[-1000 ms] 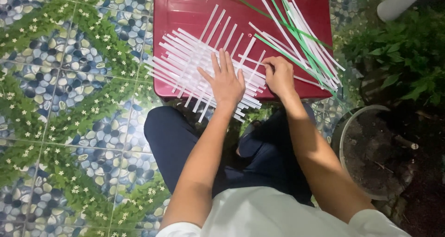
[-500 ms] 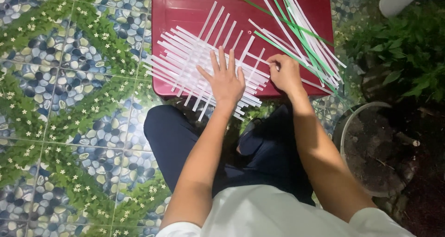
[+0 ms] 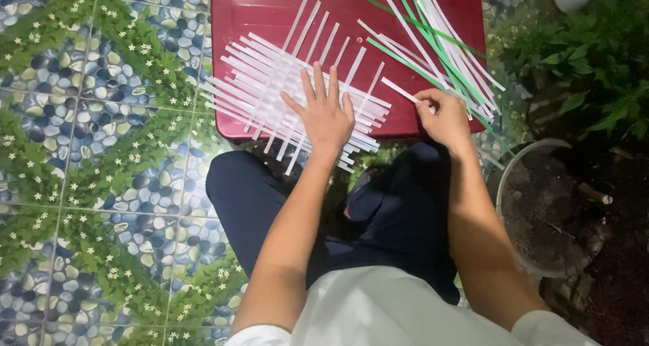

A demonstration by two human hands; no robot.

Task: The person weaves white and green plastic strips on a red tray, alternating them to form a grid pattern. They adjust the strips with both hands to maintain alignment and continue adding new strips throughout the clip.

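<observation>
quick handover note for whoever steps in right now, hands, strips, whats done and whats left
Left hand: flat, fingers spread, pressing down on the woven white strips.
Right hand: pinching the near end of a single white strip, lifted off the mat's right edge.
Woven mat lies on the red plastic surface; loose white and green strips are piled at its upper right.
Done: a patch of crossed white strips is interlaced.
Left: strip ends stick out unwoven on all sides, and the pinched strip is not yet in.
</observation>
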